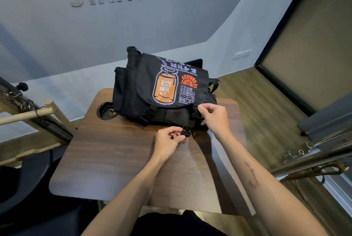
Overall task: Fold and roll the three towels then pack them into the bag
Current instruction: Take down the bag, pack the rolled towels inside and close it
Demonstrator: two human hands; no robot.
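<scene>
A black messenger bag [163,91] sits at the far middle of a small wooden table [122,159], its printed flap [171,81] closed over the front. No towels show; they may already be inside. At the near right corner of the bag, the left hand [167,143] pinches a black buckle clip [186,130] on a strap, while the right hand [214,115] pinches the flap's lower edge just above it, likely to line up the two halves for fastening or release. A round cup recess [106,112] lies left of the bag.
</scene>
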